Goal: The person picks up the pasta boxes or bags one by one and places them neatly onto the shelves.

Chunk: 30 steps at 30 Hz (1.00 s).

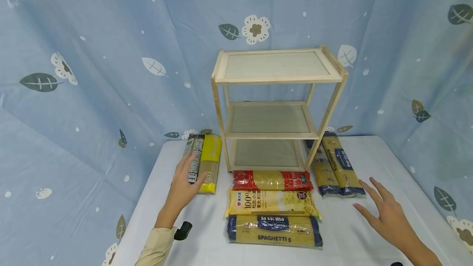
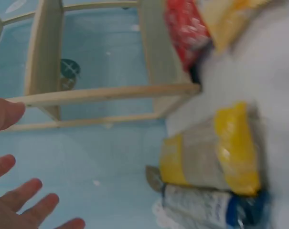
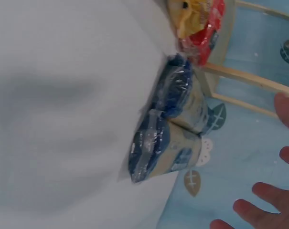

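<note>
My left hand (image 1: 183,184) hovers with spread fingers by two spaghetti packs at the left: a yellow-ended pack (image 1: 210,163) and a dark-and-white labelled pack (image 1: 195,161), partly hidden by the fingers. My right hand (image 1: 389,213) is raised, fingers apart, near two blue-ended spaghetti packs, an outer pack (image 1: 340,163) and an inner pack (image 1: 325,173) partly behind the shelf leg. Between the hands lie a red pasta pack (image 1: 272,180), a yellow pasta pack (image 1: 273,202) and a blue-ended spaghetti pack (image 1: 275,231), in rows. Neither hand holds anything.
A wooden rack (image 1: 275,80) with three shelf levels stands at the back of the white table (image 1: 207,245), behind the front packs. A blue patterned curtain (image 1: 111,93) hangs behind and at both sides. A black strap piece (image 1: 183,230) sits at the left wrist.
</note>
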Motion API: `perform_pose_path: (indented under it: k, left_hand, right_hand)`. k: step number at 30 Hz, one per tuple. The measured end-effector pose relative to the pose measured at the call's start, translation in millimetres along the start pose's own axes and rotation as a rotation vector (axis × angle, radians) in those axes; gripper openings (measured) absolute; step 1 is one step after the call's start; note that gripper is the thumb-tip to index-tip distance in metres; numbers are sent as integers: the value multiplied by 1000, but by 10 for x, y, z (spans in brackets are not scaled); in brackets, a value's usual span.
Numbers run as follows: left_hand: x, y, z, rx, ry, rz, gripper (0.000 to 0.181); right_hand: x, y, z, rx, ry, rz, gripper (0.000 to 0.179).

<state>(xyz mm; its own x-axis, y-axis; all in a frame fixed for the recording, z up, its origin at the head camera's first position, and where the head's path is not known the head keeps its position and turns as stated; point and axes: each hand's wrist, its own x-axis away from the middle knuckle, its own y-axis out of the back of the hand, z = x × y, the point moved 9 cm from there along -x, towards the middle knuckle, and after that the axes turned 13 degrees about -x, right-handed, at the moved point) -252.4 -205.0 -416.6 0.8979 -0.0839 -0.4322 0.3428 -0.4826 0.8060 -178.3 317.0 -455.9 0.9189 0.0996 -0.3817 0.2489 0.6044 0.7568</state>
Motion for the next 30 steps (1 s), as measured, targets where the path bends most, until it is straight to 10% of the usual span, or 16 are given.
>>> perform_pose_path:
  k: [18,30]
  left_hand:
    - [-823,119,-590,448,-63,-67,49]
    - [-1085,-43,-748,583,15,5,32]
  right_hand:
    - [-368,-210,-186,-128,-9,-27,64]
    - [-534,-642,-746,-111,-229,88,57]
